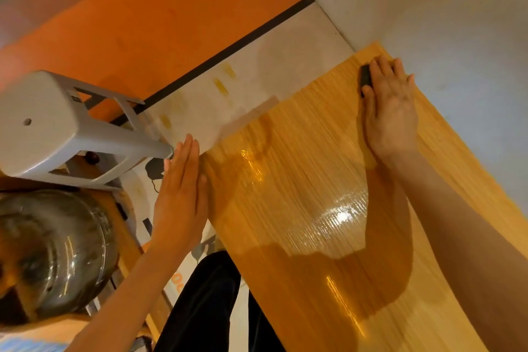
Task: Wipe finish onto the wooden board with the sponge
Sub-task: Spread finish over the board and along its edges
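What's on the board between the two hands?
Nothing sits there. In the head view, only bare wooden board, shiny with wet finish, lies between the left hand and the right hand pressing the sponge.

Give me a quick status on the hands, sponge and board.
Right hand presses dark sponge flat near the board's far corner. Left hand open, steadying wooden board at its edge. Middle glossy wet. Nothing blocking.

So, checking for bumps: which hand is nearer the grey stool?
Left. The left hand lies flat beside the grey stool leg; the right hand presses the sponge far across the board.
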`<state>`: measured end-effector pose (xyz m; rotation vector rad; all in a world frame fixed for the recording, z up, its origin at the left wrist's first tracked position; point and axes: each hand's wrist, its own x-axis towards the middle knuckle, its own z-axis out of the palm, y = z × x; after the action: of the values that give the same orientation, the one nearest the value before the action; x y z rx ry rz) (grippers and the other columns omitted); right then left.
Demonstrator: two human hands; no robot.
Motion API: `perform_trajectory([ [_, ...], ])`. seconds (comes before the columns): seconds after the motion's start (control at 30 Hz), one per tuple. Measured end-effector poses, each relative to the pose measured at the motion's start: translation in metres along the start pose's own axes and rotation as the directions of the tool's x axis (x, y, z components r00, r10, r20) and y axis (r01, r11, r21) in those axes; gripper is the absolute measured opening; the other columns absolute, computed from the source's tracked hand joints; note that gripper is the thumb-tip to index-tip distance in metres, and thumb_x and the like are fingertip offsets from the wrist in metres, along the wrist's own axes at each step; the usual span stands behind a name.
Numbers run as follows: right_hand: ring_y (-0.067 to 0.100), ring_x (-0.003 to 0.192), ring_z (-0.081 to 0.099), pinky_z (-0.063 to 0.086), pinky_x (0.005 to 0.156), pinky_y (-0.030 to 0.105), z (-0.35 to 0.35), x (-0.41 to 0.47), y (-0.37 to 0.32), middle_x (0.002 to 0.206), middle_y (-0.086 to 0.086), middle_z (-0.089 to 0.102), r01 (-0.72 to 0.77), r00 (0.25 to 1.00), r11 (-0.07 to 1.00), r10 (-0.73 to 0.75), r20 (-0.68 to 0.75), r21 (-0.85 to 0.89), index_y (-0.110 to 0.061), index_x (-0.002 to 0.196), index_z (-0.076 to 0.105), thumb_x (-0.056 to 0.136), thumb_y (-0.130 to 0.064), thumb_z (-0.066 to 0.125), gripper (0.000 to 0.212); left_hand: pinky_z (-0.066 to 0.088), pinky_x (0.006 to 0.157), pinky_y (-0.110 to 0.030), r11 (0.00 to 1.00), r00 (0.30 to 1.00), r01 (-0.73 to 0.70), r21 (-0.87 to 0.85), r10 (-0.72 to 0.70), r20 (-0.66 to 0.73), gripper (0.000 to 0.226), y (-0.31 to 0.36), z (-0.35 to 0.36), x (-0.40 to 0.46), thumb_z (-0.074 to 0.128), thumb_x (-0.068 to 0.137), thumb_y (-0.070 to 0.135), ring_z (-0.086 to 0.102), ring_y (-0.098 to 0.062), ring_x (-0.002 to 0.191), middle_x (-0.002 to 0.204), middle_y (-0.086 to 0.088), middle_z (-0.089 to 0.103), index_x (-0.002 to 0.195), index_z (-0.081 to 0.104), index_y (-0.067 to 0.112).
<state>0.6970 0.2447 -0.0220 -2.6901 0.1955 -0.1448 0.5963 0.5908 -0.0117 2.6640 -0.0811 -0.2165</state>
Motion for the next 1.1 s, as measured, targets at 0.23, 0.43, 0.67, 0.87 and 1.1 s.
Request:
perform_trajectory([
  [0.23,0.031,0.149,0.013,0.005,0.121,0.043,0.013,-0.002,-0.023,0.158,0.012,0.027,-0.147,0.986,0.989,0.148,-0.082,0.024,-0.005,0.149,0.034,0.105,-0.022,0.028,0.047,0.019,0.125,-0.050,0.974,0.998,0.051,-0.222,-0.057,-0.021,0.051,-0.022,0.008,-0.021,0.032,0.107,0.027,-0.002,0.016,0.148,0.161,0.019,0.009,0.156,0.015,0.024],
  [0.43,0.030,0.148,0.015,0.005,0.121,0.041,0.040,-0.035,-0.075,0.157,0.011,0.028,-0.119,0.989,0.993,0.121,-0.083,0.025,-0.007,0.149,0.034,0.105,-0.021,0.030,0.046,0.012,0.119,-0.008,0.923,0.999,0.043,-0.383,-0.037,0.024,0.050,-0.027,0.004,-0.026,0.030,0.110,0.033,0.010,0.007,0.152,0.168,0.011,0.015,0.156,0.013,0.037],
  [0.67,0.029,0.146,0.025,0.016,0.121,0.048,0.092,-0.112,-0.189,0.152,0.013,0.039,0.014,0.998,0.999,-0.013,-0.054,0.031,-0.004,0.143,0.044,0.102,-0.014,0.046,0.042,0.011,0.123,-0.015,0.864,0.987,0.074,-0.497,0.007,0.159,0.049,-0.032,-0.012,-0.023,0.026,0.107,0.039,0.009,0.011,0.150,0.164,0.020,0.013,0.153,0.010,0.039],
  [0.87,0.025,0.150,0.012,0.012,0.122,0.048,0.114,-0.162,-0.252,0.158,0.010,0.026,0.124,0.986,0.987,-0.134,0.095,0.103,-0.006,0.149,0.033,0.103,-0.014,0.043,0.047,0.019,0.127,-0.031,0.792,0.982,0.109,-0.601,0.007,0.187,0.062,-0.040,-0.018,-0.024,0.021,0.106,0.047,0.018,0.002,0.152,0.167,0.008,0.021,0.161,0.019,0.021],
  [1.1,0.022,0.151,0.004,0.010,0.123,0.043,0.085,-0.229,-0.221,0.162,0.007,0.014,-0.172,0.985,0.985,0.171,0.023,0.021,-0.007,0.153,0.022,0.105,-0.023,0.030,0.051,0.007,0.128,-0.031,0.893,0.974,-0.041,-0.449,0.136,0.183,0.057,-0.041,-0.020,-0.031,0.029,0.109,0.030,-0.003,0.011,0.151,0.169,0.009,0.004,0.162,0.008,0.022],
])
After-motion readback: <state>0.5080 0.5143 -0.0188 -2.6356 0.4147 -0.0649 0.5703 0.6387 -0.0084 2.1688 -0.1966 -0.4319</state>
